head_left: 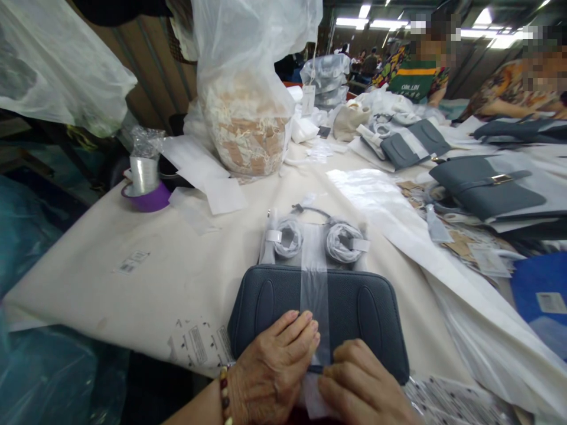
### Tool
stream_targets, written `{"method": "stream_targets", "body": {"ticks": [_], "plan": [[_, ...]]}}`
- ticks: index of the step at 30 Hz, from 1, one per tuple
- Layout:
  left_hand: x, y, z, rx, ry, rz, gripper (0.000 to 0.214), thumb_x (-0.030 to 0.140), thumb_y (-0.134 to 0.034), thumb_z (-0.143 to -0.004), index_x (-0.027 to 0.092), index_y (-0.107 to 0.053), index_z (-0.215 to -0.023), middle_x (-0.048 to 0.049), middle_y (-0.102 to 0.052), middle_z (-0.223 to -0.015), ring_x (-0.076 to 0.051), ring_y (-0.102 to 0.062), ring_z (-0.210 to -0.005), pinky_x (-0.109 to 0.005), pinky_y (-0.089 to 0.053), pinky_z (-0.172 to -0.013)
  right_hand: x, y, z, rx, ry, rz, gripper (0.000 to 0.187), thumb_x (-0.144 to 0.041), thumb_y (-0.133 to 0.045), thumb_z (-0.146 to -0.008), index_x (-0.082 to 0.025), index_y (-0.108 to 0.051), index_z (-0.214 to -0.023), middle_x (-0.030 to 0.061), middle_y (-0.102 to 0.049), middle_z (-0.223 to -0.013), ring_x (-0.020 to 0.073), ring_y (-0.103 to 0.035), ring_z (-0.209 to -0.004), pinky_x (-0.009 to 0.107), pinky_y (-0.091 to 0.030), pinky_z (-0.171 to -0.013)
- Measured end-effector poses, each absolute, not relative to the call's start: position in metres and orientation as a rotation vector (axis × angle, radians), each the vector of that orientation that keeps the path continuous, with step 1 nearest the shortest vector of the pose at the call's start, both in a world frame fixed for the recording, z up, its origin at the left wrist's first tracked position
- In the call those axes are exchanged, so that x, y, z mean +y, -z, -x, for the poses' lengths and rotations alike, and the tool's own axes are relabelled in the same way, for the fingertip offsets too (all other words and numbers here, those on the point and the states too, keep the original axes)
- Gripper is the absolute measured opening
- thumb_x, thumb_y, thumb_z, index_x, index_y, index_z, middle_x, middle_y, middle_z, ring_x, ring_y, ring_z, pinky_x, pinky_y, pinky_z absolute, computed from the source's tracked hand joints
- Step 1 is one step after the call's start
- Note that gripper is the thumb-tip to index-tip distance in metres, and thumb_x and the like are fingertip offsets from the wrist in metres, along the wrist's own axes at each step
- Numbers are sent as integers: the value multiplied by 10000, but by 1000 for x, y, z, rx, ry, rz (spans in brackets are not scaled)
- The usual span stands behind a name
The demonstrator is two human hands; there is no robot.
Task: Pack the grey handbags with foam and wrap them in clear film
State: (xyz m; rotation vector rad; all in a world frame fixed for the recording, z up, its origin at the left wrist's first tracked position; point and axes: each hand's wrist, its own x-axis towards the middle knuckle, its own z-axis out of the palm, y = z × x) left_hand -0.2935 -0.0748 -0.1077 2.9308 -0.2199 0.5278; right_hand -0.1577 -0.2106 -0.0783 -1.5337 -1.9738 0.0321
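A dark blue-grey handbag [341,295] lies on the table right in front of me, its base towards me. Down its middle runs a translucent plastic strip [315,283]. My left hand [277,360] rests on the bag with fingers stretched out, their tips on the strip's left edge. Curled fingers of my right hand [363,383] pinch the strip's lower end at the bag's near edge; the fingertips are partly hidden. Beyond the bag sit two wrapped handle coils [289,238], with a thin dark cord [316,211] behind them.
A purple tape roll [153,198] and white paper sheets [208,177] lie at the left. At the back stands a large plastic-covered bundle [250,130]. More grey bags [487,186] and a blue piece [543,289] are on the right. Two people [416,77] work across the table.
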Motion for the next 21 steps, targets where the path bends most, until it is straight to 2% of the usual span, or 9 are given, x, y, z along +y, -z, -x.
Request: {"method": "stream_targets", "body": {"ticks": [4, 9, 14, 18, 21], "plan": [[-74, 113, 295, -208, -639, -2849, 347, 165, -368, -856, 72, -606, -1091, -100, -588, -1229, -233, -441, -1245, -374, -378, -1068, -191, 76, 138, -1859, -84, 1547, 401, -185, -245, -980, -137, -582, -767, 45, -558, -655, 140, -462, -635, 261, -388, -601], [-76, 132, 295, -220, -807, -2733, 263, 98, -400, -856, 113, -659, -810, -63, -676, -946, -194, -555, -1105, -351, -351, -1089, -182, 94, 131, -1775, -98, 1694, 350, -144, -293, -967, -149, -586, -775, 33, -545, -684, 125, -453, -629, 232, -362, -573], [-78, 138, 298, -208, -931, -2622, 200, 99, -507, -863, 139, -658, -737, -19, -689, -832, -149, -608, -1000, -305, -408, -1055, -179, 106, 135, -1657, 19, 1882, 432, -227, -258, -990, -166, -560, -687, 23, -510, -681, 105, -438, -578, 206, -338, -524], [-78, 130, 299, -103, -901, -2576, 296, 139, -470, -915, 147, -625, -663, 9, -662, -693, -86, -632, -826, -213, -466, -965, -177, 111, 137, -1606, -38, 1858, 298, -230, -396, -958, -166, -556, -715, 26, -529, -722, 108, -482, -628, 196, -377, -560], [-80, 128, 295, -139, -891, -2742, 266, 100, -429, -912, 134, -661, -788, -5, -675, -761, -115, -631, -817, -243, -497, -888, -177, 116, 137, -1587, -41, 1849, 244, -191, -441, -935, -160, -546, -717, 34, -532, -736, 119, -478, -636, 215, -388, -569]]}}
